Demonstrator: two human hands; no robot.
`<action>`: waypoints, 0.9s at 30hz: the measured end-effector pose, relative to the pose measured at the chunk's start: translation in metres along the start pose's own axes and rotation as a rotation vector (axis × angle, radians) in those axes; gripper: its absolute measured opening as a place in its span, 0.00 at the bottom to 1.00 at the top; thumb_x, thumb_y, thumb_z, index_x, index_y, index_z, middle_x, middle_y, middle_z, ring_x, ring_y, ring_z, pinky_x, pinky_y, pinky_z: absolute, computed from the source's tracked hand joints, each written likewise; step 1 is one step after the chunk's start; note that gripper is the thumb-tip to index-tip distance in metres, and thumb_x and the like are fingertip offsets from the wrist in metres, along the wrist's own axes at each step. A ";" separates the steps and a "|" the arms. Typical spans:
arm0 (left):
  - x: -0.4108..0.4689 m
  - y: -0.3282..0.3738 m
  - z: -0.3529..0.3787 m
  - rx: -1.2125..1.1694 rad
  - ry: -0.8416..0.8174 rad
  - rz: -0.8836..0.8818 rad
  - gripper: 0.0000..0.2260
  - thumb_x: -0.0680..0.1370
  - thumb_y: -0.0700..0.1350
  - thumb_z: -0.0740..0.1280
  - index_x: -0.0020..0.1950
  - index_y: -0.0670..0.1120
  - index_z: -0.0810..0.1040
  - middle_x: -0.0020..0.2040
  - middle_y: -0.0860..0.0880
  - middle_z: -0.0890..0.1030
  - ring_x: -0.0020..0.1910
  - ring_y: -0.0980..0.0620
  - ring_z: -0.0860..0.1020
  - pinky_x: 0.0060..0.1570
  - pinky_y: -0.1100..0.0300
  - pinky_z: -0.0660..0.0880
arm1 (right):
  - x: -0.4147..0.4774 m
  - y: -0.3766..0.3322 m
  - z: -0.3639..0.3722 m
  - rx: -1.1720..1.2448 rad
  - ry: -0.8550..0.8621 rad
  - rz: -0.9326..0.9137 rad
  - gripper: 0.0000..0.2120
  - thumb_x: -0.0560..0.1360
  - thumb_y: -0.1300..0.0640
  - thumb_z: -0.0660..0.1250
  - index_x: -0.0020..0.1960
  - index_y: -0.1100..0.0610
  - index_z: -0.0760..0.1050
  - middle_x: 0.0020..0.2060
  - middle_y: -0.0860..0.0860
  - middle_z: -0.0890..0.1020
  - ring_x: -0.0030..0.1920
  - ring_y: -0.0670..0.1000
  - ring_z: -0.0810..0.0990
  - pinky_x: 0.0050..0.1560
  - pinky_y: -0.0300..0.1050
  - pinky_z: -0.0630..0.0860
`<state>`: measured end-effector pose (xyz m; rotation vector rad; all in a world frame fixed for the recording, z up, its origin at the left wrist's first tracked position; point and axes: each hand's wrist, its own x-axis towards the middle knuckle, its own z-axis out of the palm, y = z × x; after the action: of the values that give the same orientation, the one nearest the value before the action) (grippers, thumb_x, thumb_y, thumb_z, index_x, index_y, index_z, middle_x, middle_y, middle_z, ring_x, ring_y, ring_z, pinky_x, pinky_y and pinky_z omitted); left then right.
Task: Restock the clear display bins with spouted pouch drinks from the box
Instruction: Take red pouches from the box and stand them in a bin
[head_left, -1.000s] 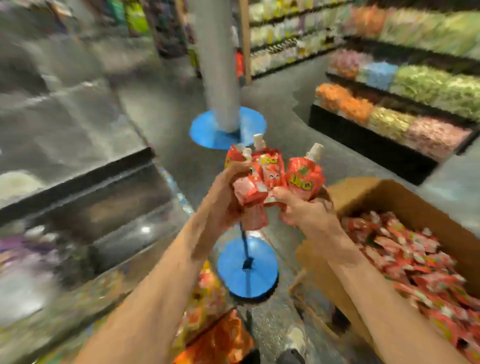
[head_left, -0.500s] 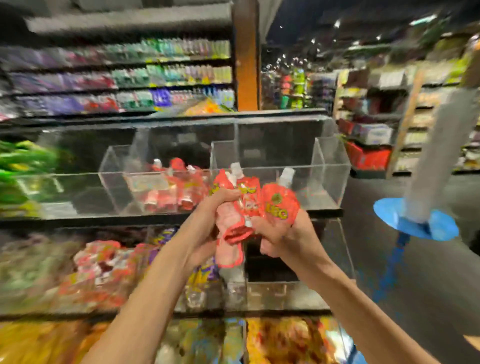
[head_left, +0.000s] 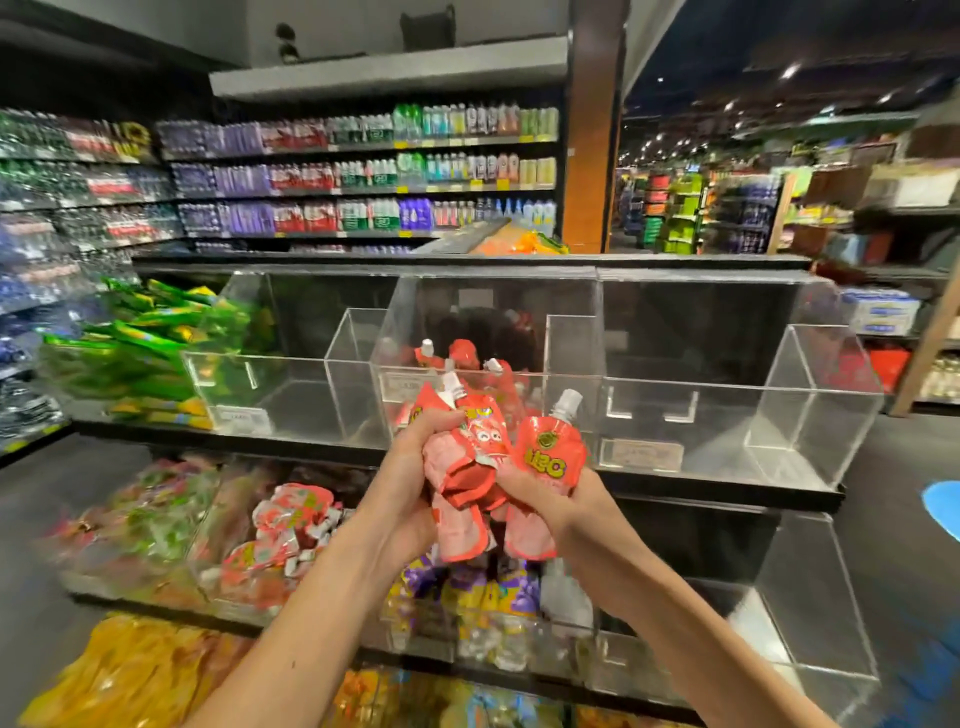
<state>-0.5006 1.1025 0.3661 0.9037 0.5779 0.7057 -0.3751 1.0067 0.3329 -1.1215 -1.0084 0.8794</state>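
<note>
We stand in a supermarket aisle, with long shelves of bottled drinks across the back and a brown pillar at their right end. In front of us a black shelf unit carries a row of clear acrylic display bins. The left bin and the right bin show only their see-through walls, while the middle bin has a few red spouted pouch drinks with white caps lying in it.

Both our hands are raised together just in front of the middle bin. Our left hand is clenched round a crumpled bunch of red pouches, spouts pointing up. Our right hand grips the lower part of another red pouch with a yellow-green logo, and it touches the left-hand bunch.

To the left, green and yellow packets are heaped on the same shelf. On the tier below lie red-and-white packets and purple-and-yellow packets.
</note>
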 end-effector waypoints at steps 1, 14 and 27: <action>0.006 0.010 -0.004 0.009 -0.024 0.029 0.12 0.70 0.48 0.69 0.47 0.42 0.84 0.42 0.42 0.83 0.37 0.46 0.81 0.44 0.53 0.77 | 0.011 -0.006 0.005 -0.005 -0.004 -0.019 0.12 0.73 0.53 0.75 0.51 0.60 0.81 0.43 0.55 0.85 0.42 0.53 0.82 0.44 0.47 0.78; 0.140 0.165 -0.008 0.377 0.043 0.438 0.27 0.66 0.47 0.76 0.62 0.44 0.74 0.45 0.46 0.83 0.37 0.50 0.83 0.38 0.56 0.80 | 0.192 -0.095 0.045 -0.381 0.304 -0.051 0.08 0.71 0.55 0.75 0.47 0.53 0.78 0.38 0.55 0.77 0.39 0.53 0.72 0.34 0.45 0.69; 0.229 0.105 -0.051 1.133 0.190 0.323 0.25 0.71 0.50 0.76 0.60 0.47 0.67 0.49 0.49 0.77 0.52 0.46 0.78 0.51 0.54 0.73 | 0.248 -0.024 -0.002 -0.677 0.428 0.052 0.09 0.69 0.47 0.77 0.43 0.51 0.83 0.44 0.51 0.86 0.49 0.54 0.84 0.56 0.56 0.79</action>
<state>-0.4220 1.3457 0.3945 2.0267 1.0454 0.7413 -0.2952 1.2318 0.4033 -1.8201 -0.9338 0.2962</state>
